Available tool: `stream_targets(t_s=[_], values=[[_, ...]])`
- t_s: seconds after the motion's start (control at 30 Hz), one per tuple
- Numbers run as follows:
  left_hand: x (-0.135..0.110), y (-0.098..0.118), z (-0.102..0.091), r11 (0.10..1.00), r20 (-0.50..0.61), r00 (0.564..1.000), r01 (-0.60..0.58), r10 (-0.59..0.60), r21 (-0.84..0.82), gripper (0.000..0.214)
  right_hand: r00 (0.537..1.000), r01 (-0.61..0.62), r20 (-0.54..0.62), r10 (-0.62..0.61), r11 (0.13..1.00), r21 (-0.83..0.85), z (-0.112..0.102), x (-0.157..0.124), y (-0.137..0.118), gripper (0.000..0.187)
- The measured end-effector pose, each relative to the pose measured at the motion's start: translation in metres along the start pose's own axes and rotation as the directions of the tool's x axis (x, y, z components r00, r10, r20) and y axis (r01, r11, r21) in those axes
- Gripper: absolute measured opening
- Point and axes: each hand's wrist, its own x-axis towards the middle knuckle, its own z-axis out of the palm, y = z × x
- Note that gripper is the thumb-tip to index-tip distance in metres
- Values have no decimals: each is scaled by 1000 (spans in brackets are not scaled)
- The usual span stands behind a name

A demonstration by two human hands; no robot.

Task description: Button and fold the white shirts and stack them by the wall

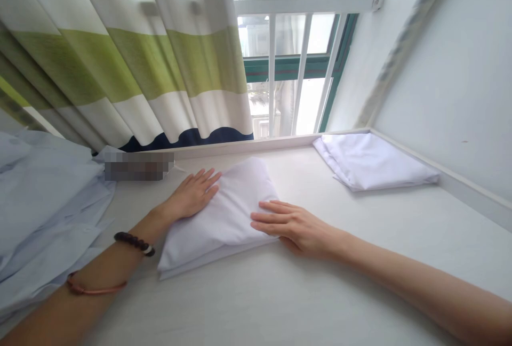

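Note:
A folded white garment (pixel 224 212) lies on the white table (pixel 304 292) in front of me. My left hand (pixel 194 194) rests flat on its left edge, fingers stretched out. My right hand (pixel 292 223) lies flat on its lower right edge, fingers pointing left. Neither hand grips anything. My left wrist wears a dark bead bracelet (pixel 134 242) and a thin reddish band (pixel 94 287).
A second folded white cloth (pixel 372 162) sits at the back right by the wall. A heap of pale blue fabric (pixel 44 202) lies at the left. Behind are a striped green and white curtain (pixel 132 63) and a barred window (pixel 296 63).

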Motion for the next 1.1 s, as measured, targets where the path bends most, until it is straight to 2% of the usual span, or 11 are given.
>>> stream_targets(t_s=[0.07,0.17,0.23,0.3,0.43,0.63,0.73,0.87,0.97,1.03,1.1], values=[[11,22,-11,1000,35,999,-12,12,13,50,1000,3,-13,-3,1000,2,0,1,2,52],[33,71,-16,972,-26,972,-232,233,40,51,999,-7,-51,7,1000,10,3,0,2,53],[46,99,-9,933,-9,933,-358,359,46,52,998,-11,-66,12,1000,19,4,-2,1,55],[54,113,5,912,80,910,-409,406,17,53,997,-17,-72,19,999,31,5,-4,0,55],[62,107,28,914,111,908,-406,403,6,55,996,-29,-77,35,997,73,3,-5,-2,48],[70,90,29,948,82,945,-318,316,8,56,998,8,-70,1,991,132,-2,-23,9,60],[57,86,31,970,28,971,-239,238,44,57,997,-14,-77,25,991,134,-12,-40,29,60],[19,77,26,973,-46,983,-171,180,154,57,974,-201,-94,207,978,62,-39,-48,53,53],[1,75,13,974,-42,997,-54,65,221,59,934,-354,-45,355,935,13,-55,-24,47,39],[3,77,3,969,-37,997,-54,64,242,57,872,-485,-99,479,873,-47,-53,0,36,33],[14,81,-1,968,-19,989,-141,148,209,54,800,-600,-109,590,791,-120,-40,22,26,44]])
